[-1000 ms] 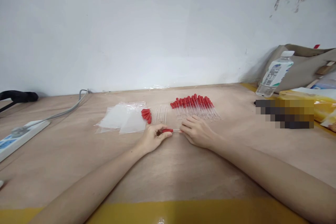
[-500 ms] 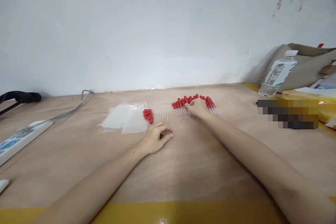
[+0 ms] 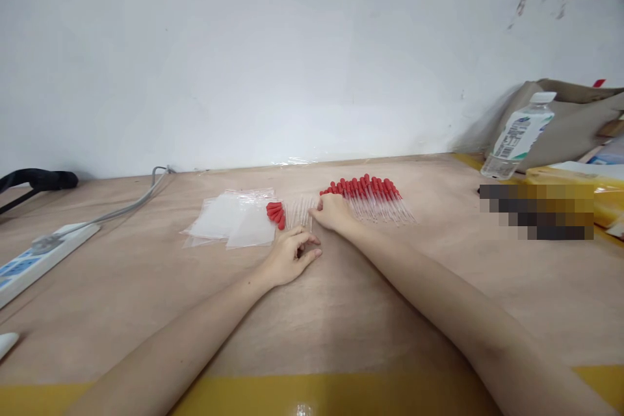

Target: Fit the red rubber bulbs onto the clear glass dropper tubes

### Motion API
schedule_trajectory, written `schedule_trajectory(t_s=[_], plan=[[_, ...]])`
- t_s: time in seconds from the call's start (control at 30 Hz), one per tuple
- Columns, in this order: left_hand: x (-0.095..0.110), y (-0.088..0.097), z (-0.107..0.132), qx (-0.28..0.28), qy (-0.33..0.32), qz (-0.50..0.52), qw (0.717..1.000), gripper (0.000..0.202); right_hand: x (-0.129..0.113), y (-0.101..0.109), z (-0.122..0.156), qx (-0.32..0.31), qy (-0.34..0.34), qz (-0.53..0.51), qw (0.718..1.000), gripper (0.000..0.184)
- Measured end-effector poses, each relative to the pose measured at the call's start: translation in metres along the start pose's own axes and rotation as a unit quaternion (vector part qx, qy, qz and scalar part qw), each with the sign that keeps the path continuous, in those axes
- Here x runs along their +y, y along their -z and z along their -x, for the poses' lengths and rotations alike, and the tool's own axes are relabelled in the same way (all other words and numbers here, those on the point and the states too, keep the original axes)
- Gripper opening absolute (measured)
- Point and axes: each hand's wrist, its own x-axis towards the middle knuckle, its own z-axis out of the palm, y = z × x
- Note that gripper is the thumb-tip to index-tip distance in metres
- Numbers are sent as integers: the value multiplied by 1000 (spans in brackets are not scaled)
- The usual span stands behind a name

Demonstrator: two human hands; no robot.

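Note:
My left hand point(image 3: 291, 257) lies on the table, fingers loosely curled and apart, with nothing in it. Just beyond it is a row of thin clear glass tubes point(image 3: 295, 211). Beside the tubes, on their left, sits a small bunch of red rubber bulbs point(image 3: 275, 214). My right hand point(image 3: 332, 211) pinches at the right end of the row, its thumb and forefinger closed on a glass tube. Past that hand stretches a fanned row of droppers point(image 3: 377, 192), red bulbs toward the wall and clear tubes toward me. The right hand hides the row's left end.
Clear plastic bags point(image 3: 227, 218) lie in an overlapping pile left of the bulbs. A white power strip point(image 3: 46, 260) with a grey cable is at the left. On the right stand a plastic bottle point(image 3: 519, 136), a beige bag point(image 3: 570, 123) and yellow packaging point(image 3: 560, 179).
My right hand has moved left from the middle of the dropper row to the right end of the glass tubes, uncovering the droppers. My left hand has stayed in place.

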Motion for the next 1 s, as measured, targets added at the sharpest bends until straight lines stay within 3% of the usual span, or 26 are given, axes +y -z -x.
schedule_trajectory(t_s=[0.13, 0.23, 0.3, 0.47, 0.7, 0.83, 1.0], plan=[[-5, 8, 1, 72, 55, -25, 996, 15, -1, -1, 5, -21, 3, 2, 1000, 27], [-19, 21, -1, 162, 100, -96, 977, 15, 10, 6, 17, -34, 17, 1, 999, 20], [-29, 29, -3, 183, 116, -137, 967, 16, 19, 11, 29, -42, 28, 0, 999, 17], [-44, 34, -7, 147, 169, -171, 960, 24, 39, 24, 62, -30, 53, 10, 998, 11], [-39, 33, -8, 165, 203, -144, 954, 24, 54, 24, 90, 74, 121, 60, 988, 12], [-22, 29, -3, 176, 124, -90, 972, 19, 57, 21, 93, 125, 165, 24, 978, 9], [-4, 13, 6, 53, 35, -40, 997, 16, 62, 16, 92, 123, 168, -87, 974, 10]])
